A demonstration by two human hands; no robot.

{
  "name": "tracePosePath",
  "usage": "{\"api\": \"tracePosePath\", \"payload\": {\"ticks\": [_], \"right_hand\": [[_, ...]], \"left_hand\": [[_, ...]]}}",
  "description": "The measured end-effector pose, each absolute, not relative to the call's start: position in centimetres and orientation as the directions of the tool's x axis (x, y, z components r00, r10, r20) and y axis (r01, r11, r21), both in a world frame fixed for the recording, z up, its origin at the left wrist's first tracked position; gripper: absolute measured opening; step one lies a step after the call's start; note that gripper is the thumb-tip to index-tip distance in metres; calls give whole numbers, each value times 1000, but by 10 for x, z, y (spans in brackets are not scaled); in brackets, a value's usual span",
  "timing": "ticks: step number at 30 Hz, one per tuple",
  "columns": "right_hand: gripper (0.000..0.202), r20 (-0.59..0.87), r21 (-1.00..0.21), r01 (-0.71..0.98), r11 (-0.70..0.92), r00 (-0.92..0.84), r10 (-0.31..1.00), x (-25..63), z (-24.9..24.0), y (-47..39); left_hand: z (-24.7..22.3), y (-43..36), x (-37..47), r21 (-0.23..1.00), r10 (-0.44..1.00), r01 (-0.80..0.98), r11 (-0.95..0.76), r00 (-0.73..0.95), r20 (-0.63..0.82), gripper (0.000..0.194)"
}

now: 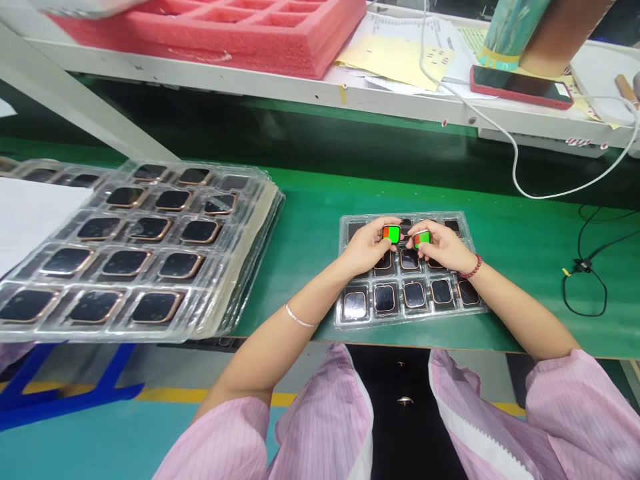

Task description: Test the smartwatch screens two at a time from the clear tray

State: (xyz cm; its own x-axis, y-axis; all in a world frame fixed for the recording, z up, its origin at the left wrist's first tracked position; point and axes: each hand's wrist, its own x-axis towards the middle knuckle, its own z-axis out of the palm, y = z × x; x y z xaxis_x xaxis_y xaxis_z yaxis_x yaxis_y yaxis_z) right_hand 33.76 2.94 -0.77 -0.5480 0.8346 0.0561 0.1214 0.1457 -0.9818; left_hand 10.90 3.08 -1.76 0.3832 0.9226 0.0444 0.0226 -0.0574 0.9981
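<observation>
Fingers of my left hand [371, 247] are closed on a watch [392, 233] whose lit screen shows red and green. A second lit watch [422, 238], also red and green, is held between the thumb and fingers of my right hand [443, 245]. Both hands are above a clear plastic tray [413, 320] on the green table. Dark-screened watches sit in the tray's compartments, such as a front-row watch [414, 294]. My hands partly hide the rows farther back.
Stacked clear trays [215, 293] of watches stand at the left, beside white paper [40, 213]. A shelf [400, 100] above bears red foam [320, 40], papers and a phone [520, 87]. A white cable [515, 150] hangs down; a black cable [583, 267] lies at right.
</observation>
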Motion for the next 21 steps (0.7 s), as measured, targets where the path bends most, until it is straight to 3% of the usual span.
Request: {"api": "tracePosePath", "payload": {"ticks": [9, 21], "right_hand": [[21, 92, -979, 103, 174, -540, 837, 337, -5, 28], [15, 34, -986, 124, 109, -493, 869, 337, -2, 28]], "left_hand": [[-11, 29, 111, 1000, 927, 29, -5, 376, -6, 38], [-7, 28, 111, 998, 925, 66, -3, 379, -22, 30]]}}
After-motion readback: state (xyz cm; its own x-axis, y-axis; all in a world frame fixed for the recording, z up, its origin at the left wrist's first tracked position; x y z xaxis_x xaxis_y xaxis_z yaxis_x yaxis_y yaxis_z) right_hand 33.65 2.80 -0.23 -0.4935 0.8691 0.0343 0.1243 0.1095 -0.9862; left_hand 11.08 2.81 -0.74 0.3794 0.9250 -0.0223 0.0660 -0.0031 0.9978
